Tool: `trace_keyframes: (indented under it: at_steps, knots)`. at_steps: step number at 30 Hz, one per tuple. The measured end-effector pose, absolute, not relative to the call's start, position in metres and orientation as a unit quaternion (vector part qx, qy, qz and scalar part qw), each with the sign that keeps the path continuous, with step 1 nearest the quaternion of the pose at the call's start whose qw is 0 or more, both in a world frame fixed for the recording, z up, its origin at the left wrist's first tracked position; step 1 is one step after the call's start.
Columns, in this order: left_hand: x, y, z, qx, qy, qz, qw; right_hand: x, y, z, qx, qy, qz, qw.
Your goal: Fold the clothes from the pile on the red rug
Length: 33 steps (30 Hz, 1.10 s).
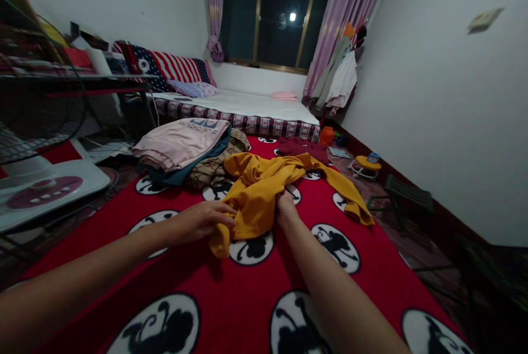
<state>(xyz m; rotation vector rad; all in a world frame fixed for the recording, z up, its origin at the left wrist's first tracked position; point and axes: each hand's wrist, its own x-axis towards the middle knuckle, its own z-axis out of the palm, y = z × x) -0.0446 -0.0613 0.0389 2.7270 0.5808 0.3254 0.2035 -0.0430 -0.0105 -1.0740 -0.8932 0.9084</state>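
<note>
A mustard-yellow long-sleeved top (256,200) lies crumpled on the red blanket, one sleeve stretched to the right. At its left edge, my left hand (206,221) has its fingers closed loosely on the cloth, beside a hanging fold. My right hand (285,208) grips the lower right side of the top, its fingers partly hidden by fabric. Behind the top lies a folded dark red garment (303,149). To the left is a stack with a pale pink garment (183,142) over a teal one (173,177), next to camouflage-patterned clothing (218,161).
The red blanket (243,299) with black-and-white round prints covers the surface before me. A fan (45,183) and a cluttered desk (119,76) stand at left. Behind is a bed (243,102). At right are a yellow-topped stool (367,163) and a dark folding stool (406,192).
</note>
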Motion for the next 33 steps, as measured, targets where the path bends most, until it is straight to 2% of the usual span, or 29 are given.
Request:
trace_keyframes:
  at_steps: [5, 8, 13, 15, 18, 20, 21, 23, 25, 28, 31, 33]
  knots:
    - [-0.056, -0.063, 0.059, 0.917, 0.237, 0.163, 0.278, 0.230, -0.062, 0.015, -0.464, -0.269, 0.426, 0.729]
    - [-0.068, -0.069, 0.082, 0.884, 0.287, 0.196, 0.312, 0.282, -0.094, 0.055, -0.499, -0.274, 0.360, 0.739]
    - [-0.074, -0.089, 0.093, 0.860, 0.302, 0.181, 0.369, 0.363, -0.157, 0.093, -0.602, -0.361, 0.243, 0.669]
    - [-0.071, -0.100, 0.088, 0.867, 0.299, 0.118, 0.382, 0.382, -0.179, 0.085, -0.673, -0.407, 0.221, 0.577]
    - [-0.063, -0.111, 0.085, 0.879, 0.262, -0.019, 0.397, 0.394, -0.204, 0.064, -0.744, -0.555, 0.216, 0.303]
    - [-0.057, -0.111, 0.091, 0.871, 0.237, -0.099, 0.420, 0.391, -0.210, 0.056, -0.758, -0.618, 0.145, 0.147]
    - [-0.052, -0.107, 0.096, 0.863, 0.231, -0.122, 0.432, 0.385, -0.209, 0.056, -0.761, -0.632, 0.089, 0.115]
    - [-0.038, -0.095, 0.105, 0.856, 0.238, -0.109, 0.446, 0.368, -0.197, 0.057, -0.754, -0.642, -0.005, 0.136]
    - [-0.016, -0.080, 0.106, 0.875, 0.257, -0.016, 0.410, 0.345, -0.175, 0.055, -0.723, -0.661, -0.022, 0.201]
    - [0.025, -0.063, 0.084, 0.919, 0.274, 0.141, 0.245, 0.309, -0.139, 0.036, -0.657, -0.705, 0.056, 0.261]
    - [0.063, -0.054, 0.046, 0.936, 0.294, 0.155, 0.114, 0.287, -0.117, 0.004, -0.662, -0.688, 0.052, 0.293]
    - [0.081, -0.051, 0.024, 0.933, 0.323, 0.140, 0.070, 0.284, -0.113, -0.011, -0.672, -0.668, 0.033, 0.320]
